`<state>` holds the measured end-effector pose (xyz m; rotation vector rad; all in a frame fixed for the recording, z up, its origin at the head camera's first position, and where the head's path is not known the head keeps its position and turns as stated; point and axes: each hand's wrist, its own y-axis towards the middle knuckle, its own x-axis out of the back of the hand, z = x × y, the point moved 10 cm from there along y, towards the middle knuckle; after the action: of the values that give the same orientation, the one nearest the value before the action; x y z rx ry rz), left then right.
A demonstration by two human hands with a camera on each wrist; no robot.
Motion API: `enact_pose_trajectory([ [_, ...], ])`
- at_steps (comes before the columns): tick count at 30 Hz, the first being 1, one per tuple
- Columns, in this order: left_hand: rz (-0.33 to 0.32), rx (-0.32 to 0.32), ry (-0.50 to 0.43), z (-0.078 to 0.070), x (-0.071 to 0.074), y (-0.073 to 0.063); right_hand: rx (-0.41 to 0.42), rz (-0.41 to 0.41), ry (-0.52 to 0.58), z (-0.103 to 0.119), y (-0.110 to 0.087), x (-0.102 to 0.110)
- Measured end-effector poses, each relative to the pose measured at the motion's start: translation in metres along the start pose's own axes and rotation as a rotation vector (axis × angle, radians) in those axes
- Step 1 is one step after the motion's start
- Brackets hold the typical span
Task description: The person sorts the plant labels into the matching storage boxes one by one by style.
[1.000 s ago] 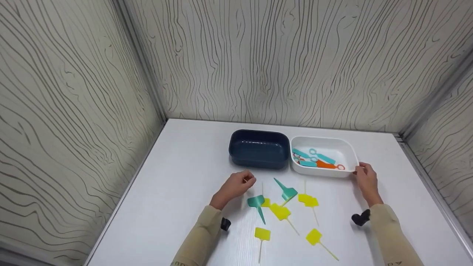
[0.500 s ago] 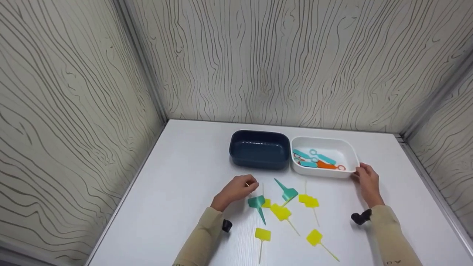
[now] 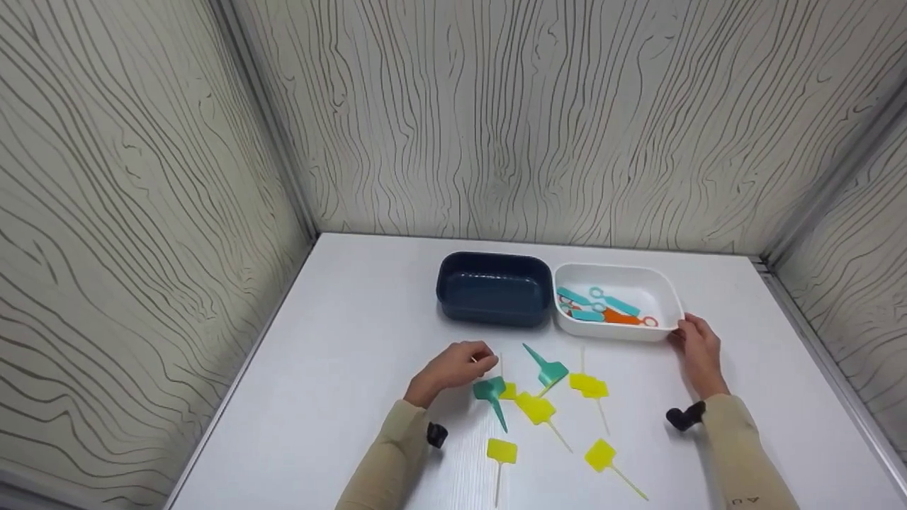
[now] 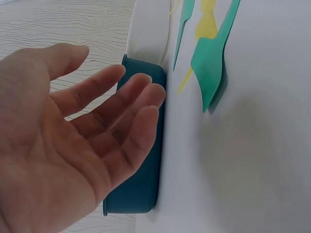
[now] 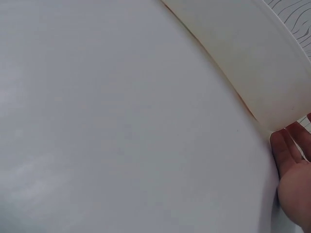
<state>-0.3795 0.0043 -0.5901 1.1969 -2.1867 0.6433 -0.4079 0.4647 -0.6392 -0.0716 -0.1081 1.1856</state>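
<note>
My left hand (image 3: 457, 365) hovers over the table just left of a green T-shaped plant label (image 3: 489, 388), near a yellow plant label partly under it. In the left wrist view its fingers are loosely bent with nothing between them, in front of the dark blue bin (image 4: 133, 189). At the near right corner of the white bin (image 3: 616, 330) my right hand (image 3: 698, 350) touches the wall; in the right wrist view the fingers (image 5: 283, 148) look fairly straight against the corner. Light blue ring-ended tags (image 3: 621, 306) and orange ones (image 3: 622, 316) lie inside that bin.
A second green label (image 3: 550, 370) lies below the bins. Several yellow plant labels (image 3: 536, 408) are spread over the white table (image 3: 340, 340), some overlapping. The dark blue bin stands against the white bin's left side. Wood-patterned panels (image 3: 453, 127) enclose the table.
My left hand has moved slightly right and toward the near side, closer to the green label. The right hand stays at the white bin's corner, and the labels lie as before.
</note>
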Motion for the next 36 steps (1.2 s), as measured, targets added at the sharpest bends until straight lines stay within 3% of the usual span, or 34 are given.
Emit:
enact_pose_trajectory([
  [14, 0.060, -0.016, 0.069, -0.002, -0.012, -0.005, -0.002, -0.011, -0.099, -0.003, 0.000, 0.001],
  [21, 0.056, -0.020, 0.112, -0.002, -0.013, -0.006, 0.021, -0.029, 0.057, -0.005, 0.000, 0.001],
  [30, 0.084, 0.010, 0.156, 0.001, -0.020, -0.010, 0.044, -0.050, -0.081, -0.007, -0.002, 0.000],
  [32, 0.077, 0.010, 0.195, 0.000, -0.022, -0.010, 0.048, -0.044, -0.139, -0.006, -0.002, 0.001],
  [36, 0.040, 0.015, 0.315, -0.003, -0.023, -0.008, 0.046, -0.024, -0.149, -0.004, -0.004, 0.000],
])
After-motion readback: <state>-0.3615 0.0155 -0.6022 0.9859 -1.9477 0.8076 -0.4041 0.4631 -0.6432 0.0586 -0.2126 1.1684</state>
